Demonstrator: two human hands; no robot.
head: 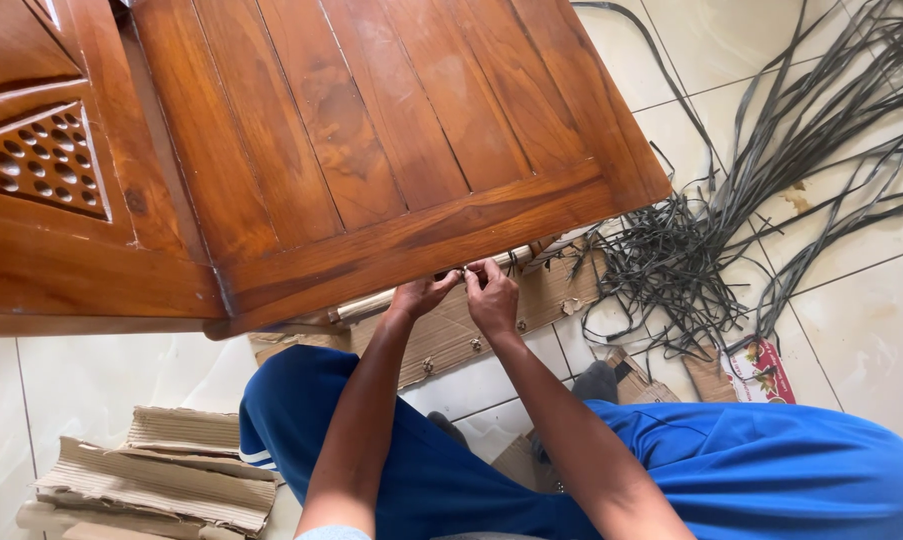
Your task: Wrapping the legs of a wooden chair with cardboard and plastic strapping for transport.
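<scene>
Left hand (423, 295) and right hand (491, 297) meeting at lower edge of wooden furniture panel (371, 150), fingertips of both pinched closed on a small metal fastener (461, 272), three more fasteners on one cardboard sheet (451, 335) below, dark strap bundle (771, 170) at right, torn cardboard stack (161, 470) on tile floor (861, 320)

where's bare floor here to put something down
Bare tile lies at lower left, between the wooden furniture and the torn cardboard pile; more right of the black straps. Crowded around both hands and the cardboard sheet.
</scene>
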